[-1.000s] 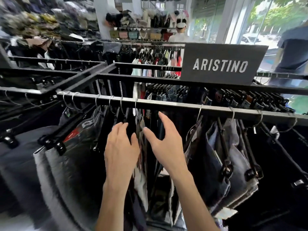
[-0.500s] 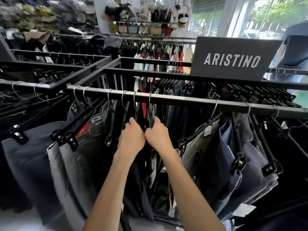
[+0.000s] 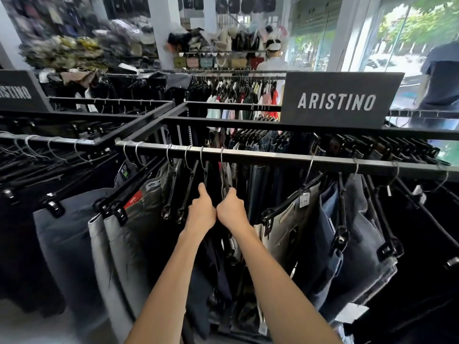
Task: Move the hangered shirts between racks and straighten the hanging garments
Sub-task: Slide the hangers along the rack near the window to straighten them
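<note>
At the centre of the frame, left hand and right hand, knuckles touching, each curl around dark hangers beneath the rail

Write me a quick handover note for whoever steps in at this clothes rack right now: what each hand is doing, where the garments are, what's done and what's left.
Left hand: fingers curled in a grip on a dark hanging garment just under the silver rail, thumb up.
Right hand: touching the left, gripping the neighbouring hanger whose hook is on the rail.
Garments: grey trousers hang on clip hangers to the left, denim pieces to the right, all on the same rail below the ARISTINO sign.
Done: nothing visibly moved off the rail.
Left: probably part or lift the gripped hangers, move them, then straighten the rest.
</note>
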Motion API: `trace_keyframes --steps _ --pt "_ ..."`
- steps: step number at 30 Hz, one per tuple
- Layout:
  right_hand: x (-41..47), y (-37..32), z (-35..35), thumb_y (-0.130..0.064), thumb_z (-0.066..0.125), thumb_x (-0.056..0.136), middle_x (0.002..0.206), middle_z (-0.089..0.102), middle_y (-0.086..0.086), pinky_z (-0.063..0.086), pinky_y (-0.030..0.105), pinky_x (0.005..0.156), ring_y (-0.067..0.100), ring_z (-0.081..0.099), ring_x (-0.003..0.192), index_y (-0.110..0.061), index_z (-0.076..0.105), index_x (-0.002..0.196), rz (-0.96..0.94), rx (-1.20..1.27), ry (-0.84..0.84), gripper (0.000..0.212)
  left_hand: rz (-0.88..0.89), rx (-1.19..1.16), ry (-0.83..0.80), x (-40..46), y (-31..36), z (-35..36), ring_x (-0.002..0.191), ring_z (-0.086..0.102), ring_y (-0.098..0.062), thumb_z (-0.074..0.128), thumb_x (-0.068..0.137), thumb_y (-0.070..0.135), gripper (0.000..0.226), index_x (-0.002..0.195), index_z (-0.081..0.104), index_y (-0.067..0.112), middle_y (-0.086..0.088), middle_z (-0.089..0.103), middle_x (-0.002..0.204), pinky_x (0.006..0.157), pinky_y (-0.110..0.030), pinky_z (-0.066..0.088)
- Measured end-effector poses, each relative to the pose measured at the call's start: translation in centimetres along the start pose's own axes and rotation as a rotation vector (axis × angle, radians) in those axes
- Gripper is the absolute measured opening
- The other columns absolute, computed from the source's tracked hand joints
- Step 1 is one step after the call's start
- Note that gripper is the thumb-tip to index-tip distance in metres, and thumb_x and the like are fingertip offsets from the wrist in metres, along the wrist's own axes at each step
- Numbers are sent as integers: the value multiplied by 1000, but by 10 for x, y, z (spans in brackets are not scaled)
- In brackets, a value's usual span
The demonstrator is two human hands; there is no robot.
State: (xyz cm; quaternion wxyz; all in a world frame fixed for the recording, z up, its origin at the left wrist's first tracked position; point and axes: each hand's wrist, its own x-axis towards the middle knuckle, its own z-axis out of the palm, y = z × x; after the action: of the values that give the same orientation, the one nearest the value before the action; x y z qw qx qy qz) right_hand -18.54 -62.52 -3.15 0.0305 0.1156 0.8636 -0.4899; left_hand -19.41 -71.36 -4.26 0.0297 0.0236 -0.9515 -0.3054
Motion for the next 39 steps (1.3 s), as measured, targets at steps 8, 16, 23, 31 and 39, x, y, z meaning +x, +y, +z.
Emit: trace_keyframes --steps 8,16,23,31,39 --pt "3 8 -1 -8 39 98 129 58 21 55 45 90 36 62 108 -7 34 147 -53 -18 11 49 -40 32 -43 -8 7 -8 88 51 -26 47 98 7 79 157 -5 10 -21 58 120 75 -33 35" --pt "-4 4 7 -15 37 101 125 59 18 55 51 93 37 63 106 -8 48 136 19 -44 115 38 -16 -38 -64 -5 0 -10 98 57 -31 49 95 3 83 157 -6 10 -22 58 123 78 -34 41" --pt "-5 -11 19 -10 42 102 124 61 25 40 29 74 40 60 113 4 57 121 40 90 257 27 86 -3 -99 10 -21 -15 109 57 -38 47 97 4 81 156 -8 8 -25 56 123 82 -37 43" --pt "-17 -14 -9 -19 46 102 118 65 23 42 31 76 38 62 104 5 64 112 87 147 453 32 181 7 -108 18 -32 -15 112 57 -46 48 96 4 79 155 -4 3 -31 57 124 93 -45 45" --pt "-31 6 -36 -10 43 96 115 68 23 40 28 75 34 60 93 2 65 107 145 141 531 28 154 -77 -134 5 -25 -26 87 48 -25 42 98 -4 77 156 -6 7 -25 59 121 77 -29 39"
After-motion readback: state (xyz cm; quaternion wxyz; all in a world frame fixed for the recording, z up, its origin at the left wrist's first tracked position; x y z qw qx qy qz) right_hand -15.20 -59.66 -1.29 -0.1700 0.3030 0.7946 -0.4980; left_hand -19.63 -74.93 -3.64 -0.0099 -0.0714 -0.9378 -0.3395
